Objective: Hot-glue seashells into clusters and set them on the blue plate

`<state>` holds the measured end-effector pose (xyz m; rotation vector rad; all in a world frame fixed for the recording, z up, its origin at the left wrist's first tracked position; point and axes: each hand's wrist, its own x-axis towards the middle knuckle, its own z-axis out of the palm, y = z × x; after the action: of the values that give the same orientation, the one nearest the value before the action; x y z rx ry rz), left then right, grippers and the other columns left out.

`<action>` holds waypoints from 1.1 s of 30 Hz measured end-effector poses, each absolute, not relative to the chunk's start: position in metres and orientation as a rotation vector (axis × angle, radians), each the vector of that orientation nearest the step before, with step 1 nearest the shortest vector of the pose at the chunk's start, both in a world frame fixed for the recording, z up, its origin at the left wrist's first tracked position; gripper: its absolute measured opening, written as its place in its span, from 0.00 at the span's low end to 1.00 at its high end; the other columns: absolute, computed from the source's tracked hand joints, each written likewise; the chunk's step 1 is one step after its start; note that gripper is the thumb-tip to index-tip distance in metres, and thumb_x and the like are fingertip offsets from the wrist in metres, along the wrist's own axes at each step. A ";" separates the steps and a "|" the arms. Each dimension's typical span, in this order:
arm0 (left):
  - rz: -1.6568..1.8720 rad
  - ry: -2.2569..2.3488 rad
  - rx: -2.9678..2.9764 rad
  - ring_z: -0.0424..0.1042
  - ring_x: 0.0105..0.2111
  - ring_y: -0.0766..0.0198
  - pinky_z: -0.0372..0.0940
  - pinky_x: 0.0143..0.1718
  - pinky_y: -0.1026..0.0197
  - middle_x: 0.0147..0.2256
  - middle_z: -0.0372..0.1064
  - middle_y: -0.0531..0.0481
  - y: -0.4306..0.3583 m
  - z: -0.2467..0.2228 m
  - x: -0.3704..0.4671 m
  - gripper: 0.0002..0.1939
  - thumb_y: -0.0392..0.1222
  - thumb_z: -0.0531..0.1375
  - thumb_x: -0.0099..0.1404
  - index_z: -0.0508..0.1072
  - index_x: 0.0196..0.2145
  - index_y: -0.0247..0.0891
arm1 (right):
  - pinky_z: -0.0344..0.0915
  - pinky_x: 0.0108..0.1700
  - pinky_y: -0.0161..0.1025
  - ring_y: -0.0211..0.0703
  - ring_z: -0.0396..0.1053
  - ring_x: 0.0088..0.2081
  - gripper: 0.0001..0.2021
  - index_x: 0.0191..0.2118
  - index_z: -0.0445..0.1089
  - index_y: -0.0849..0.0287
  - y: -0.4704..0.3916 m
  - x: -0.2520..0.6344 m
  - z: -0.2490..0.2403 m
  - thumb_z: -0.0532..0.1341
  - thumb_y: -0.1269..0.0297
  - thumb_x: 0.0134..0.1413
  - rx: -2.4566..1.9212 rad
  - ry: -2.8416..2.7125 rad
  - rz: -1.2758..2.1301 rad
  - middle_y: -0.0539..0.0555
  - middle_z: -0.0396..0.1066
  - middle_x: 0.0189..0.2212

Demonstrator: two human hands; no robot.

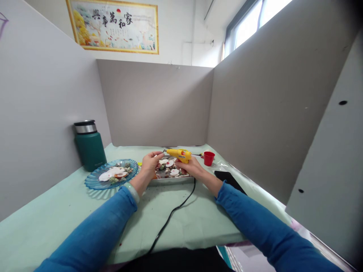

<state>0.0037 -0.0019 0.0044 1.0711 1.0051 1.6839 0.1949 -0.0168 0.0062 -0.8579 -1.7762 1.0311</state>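
My right hand (188,166) is wrapped round the grip of a yellow glue gun (179,154), whose nozzle points left. Close to that nozzle, my left hand (151,163) has its fingers pinched together at a small dark piece too tiny to make out. Both hands are above a shallow metal tray (171,181) with white shell-like discs (174,172) and small greenish and brown bits in it. From the glue gun a black cord (172,213) runs down over the near table edge.
Left of the tray, a blue scalloped plate (92,182) carries more discs and bits. A green bottle (90,147) stands behind it. To the right are a red cup (209,158) and a flat black phone-like object (229,180). Grey panels (155,102) enclose the table (198,215).
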 end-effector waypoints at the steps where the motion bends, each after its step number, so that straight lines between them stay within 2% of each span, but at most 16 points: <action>1: 1.686 1.015 1.079 0.55 0.12 0.76 0.48 0.15 0.67 0.18 0.63 0.59 -0.002 0.004 0.004 0.24 0.44 0.74 0.37 0.73 0.32 0.32 | 0.57 0.22 0.34 0.35 0.60 0.20 0.09 0.28 0.68 0.57 -0.016 0.195 0.006 0.65 0.58 0.48 -0.857 -1.770 1.038 0.47 0.63 0.19; 12: 1.708 1.084 1.171 0.57 0.13 0.74 0.50 0.16 0.66 0.19 0.64 0.58 -0.002 0.004 0.003 0.23 0.46 0.73 0.40 0.74 0.33 0.32 | 0.58 0.23 0.33 0.33 0.61 0.20 0.10 0.29 0.69 0.59 -0.012 0.194 0.001 0.64 0.58 0.48 -0.852 -1.794 1.007 0.48 0.66 0.21; 24: 1.680 0.964 1.048 0.53 0.14 0.77 0.48 0.16 0.67 0.19 0.65 0.57 -0.003 0.006 0.001 0.25 0.45 0.75 0.35 0.78 0.32 0.31 | 0.56 0.22 0.33 0.34 0.60 0.19 0.10 0.28 0.68 0.59 -0.014 0.193 0.004 0.64 0.58 0.46 -0.880 -1.767 1.019 0.47 0.65 0.20; 33: 1.742 0.974 1.059 0.57 0.15 0.76 0.50 0.16 0.67 0.21 0.65 0.57 -0.002 0.005 0.002 0.25 0.46 0.75 0.35 0.76 0.31 0.33 | 0.56 0.22 0.34 0.34 0.59 0.19 0.08 0.28 0.68 0.58 -0.013 0.195 0.003 0.65 0.59 0.47 -0.862 -1.773 1.028 0.47 0.63 0.18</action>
<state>0.0015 -0.0016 0.0052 1.0586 0.9736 1.7420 0.1947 -0.0131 0.0026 -0.8621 -1.7727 1.0279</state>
